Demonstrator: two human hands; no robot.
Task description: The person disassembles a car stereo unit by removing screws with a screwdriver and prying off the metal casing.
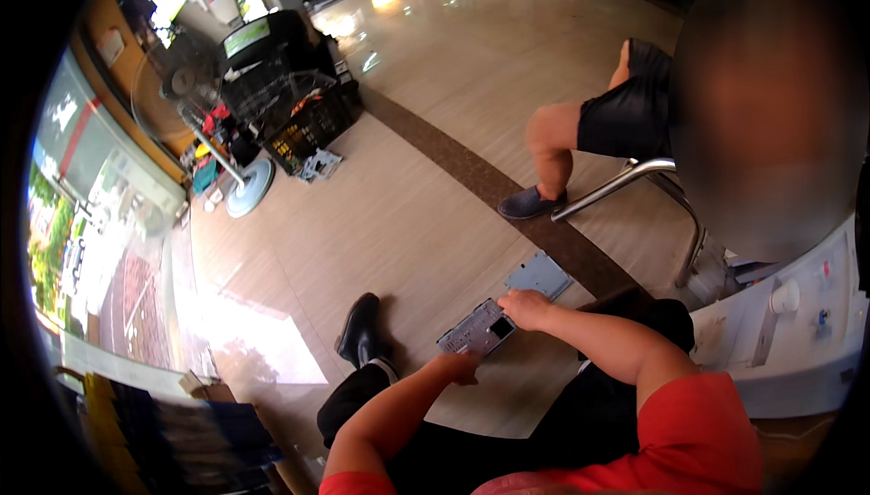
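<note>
Between my knees is a grey, flat rectangular metal casing [476, 328], with many small holes and a black square near its right end. My left hand [453, 369] grips its near left edge with curled fingers, partly hidden. At the opposite end, my right hand [526, 310] is closed round the casing's right corner. Just beyond that hand a pale flat metal plate [541, 275] appears to lie on the floor, its near edge partly covered by the hand. The casing is tilted and seems to be above the floor.
Another person in dark shorts [625, 124] sits at the right, by a bent metal tube frame [616, 189]. A white worktop [816, 332] stands near my right side. At the far left are a pedestal fan [251, 189], a black crate [313, 133] and loose metal parts [320, 165].
</note>
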